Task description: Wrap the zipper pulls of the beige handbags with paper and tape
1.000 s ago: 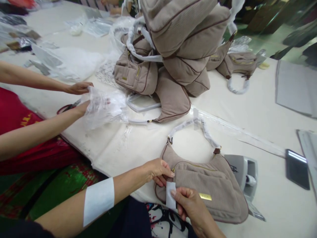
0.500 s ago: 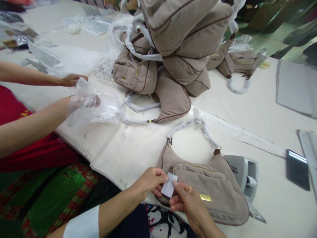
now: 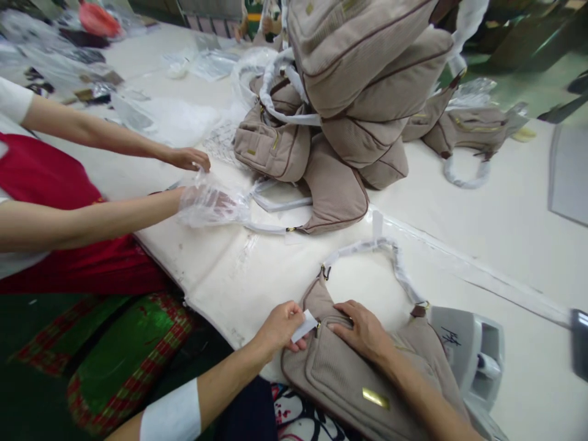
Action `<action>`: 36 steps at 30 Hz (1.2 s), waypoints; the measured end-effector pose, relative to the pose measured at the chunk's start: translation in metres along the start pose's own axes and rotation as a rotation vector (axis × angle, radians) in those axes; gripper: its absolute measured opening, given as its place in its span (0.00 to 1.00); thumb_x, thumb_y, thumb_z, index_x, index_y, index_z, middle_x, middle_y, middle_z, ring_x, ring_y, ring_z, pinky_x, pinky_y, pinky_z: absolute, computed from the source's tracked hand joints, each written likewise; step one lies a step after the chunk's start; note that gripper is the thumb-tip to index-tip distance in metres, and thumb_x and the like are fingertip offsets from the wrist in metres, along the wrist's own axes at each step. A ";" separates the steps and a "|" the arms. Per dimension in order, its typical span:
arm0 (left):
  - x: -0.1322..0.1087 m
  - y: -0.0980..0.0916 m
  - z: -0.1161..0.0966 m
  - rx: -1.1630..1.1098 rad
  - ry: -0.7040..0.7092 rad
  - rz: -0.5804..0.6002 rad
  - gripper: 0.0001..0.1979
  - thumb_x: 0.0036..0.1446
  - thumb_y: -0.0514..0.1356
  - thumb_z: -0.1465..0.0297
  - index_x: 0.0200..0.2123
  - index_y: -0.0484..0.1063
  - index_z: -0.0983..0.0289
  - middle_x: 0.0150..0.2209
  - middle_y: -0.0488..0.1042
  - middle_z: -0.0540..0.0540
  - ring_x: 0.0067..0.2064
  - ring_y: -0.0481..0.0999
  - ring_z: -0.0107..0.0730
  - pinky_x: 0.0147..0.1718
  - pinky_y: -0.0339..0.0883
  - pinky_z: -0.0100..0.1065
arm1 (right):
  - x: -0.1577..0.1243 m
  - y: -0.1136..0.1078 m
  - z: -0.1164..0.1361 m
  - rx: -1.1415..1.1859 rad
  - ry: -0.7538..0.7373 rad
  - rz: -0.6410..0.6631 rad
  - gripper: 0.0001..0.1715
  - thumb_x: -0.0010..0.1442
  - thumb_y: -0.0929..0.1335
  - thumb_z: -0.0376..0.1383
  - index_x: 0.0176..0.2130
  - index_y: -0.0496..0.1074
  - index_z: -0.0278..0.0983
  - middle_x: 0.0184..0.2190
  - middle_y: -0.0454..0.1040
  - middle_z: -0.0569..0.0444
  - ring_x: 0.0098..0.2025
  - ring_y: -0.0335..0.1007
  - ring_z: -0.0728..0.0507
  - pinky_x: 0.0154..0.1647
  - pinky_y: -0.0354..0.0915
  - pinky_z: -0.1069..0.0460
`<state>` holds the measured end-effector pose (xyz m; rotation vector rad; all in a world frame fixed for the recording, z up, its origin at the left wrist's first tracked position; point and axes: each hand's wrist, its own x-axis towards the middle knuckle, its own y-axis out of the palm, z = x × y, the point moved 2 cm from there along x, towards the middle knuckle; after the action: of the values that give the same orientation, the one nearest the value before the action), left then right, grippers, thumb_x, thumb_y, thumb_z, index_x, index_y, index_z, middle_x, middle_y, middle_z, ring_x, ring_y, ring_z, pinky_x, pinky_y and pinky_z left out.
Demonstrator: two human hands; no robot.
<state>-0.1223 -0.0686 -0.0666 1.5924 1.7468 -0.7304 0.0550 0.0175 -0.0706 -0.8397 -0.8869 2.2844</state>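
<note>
A taupe corduroy handbag (image 3: 340, 373) with a gold plate and a white-wrapped handle lies on the table in front of me. Between the thumb and fingers of my left hand (image 3: 281, 327) is a small white slip of paper (image 3: 304, 326), held beside the zipper end of the front pocket. My right hand (image 3: 367, 334) grips the bag's upper part near that zipper, thumb on the pocket and fingers at the top edge. Some fingertips of both hands are hidden.
Stacked taupe handbags (image 3: 358, 79) rise beyond mine. At left a co-worker's hands (image 3: 193, 159) handle a clear plastic bag (image 3: 214, 202). A grey tape dispenser (image 3: 473, 349) stands against my bag's right side. A phone (image 3: 579, 343) lies at the right edge.
My right hand has left the paper slip and moved up onto the handbag. The slip stays in my left hand, now nearer the zipper. The handbag appears turned, and the view has shifted left.
</note>
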 end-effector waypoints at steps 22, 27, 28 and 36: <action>-0.003 -0.029 -0.013 0.006 0.042 0.013 0.15 0.42 0.61 0.62 0.29 0.68 0.68 0.25 0.74 0.54 0.20 0.71 0.26 0.15 0.62 0.23 | 0.042 0.014 0.054 0.489 -0.300 -0.018 0.17 0.61 0.60 0.37 0.25 0.69 0.34 0.30 0.71 0.54 0.34 0.65 0.48 0.38 0.59 0.54; -0.005 -0.027 -0.009 -0.050 0.050 -0.053 0.13 0.42 0.61 0.63 0.28 0.66 0.67 0.21 0.72 0.51 0.17 0.69 0.24 0.14 0.61 0.23 | 0.038 0.019 0.045 0.416 -0.274 -0.083 0.22 0.64 0.55 0.40 0.30 0.70 0.35 0.27 0.69 0.53 0.33 0.63 0.46 0.38 0.58 0.52; -0.008 -0.028 -0.007 -0.060 0.056 -0.074 0.13 0.42 0.61 0.63 0.27 0.66 0.67 0.19 0.71 0.50 0.17 0.68 0.23 0.14 0.61 0.23 | 0.036 0.020 0.043 0.410 -0.270 -0.093 0.23 0.64 0.54 0.40 0.29 0.70 0.35 0.26 0.69 0.53 0.33 0.63 0.46 0.37 0.57 0.52; -0.017 -0.028 0.000 -0.135 0.046 -0.141 0.15 0.43 0.62 0.61 0.28 0.64 0.66 0.20 0.71 0.49 0.17 0.68 0.22 0.14 0.62 0.22 | 0.039 0.007 0.052 0.382 -0.327 -0.028 0.16 0.61 0.59 0.36 0.24 0.68 0.35 0.23 0.66 0.56 0.28 0.60 0.49 0.32 0.56 0.54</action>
<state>-0.1497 -0.0823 -0.0544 1.4170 1.9154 -0.6312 -0.0094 0.0188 -0.0584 -0.2922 -0.5553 2.4947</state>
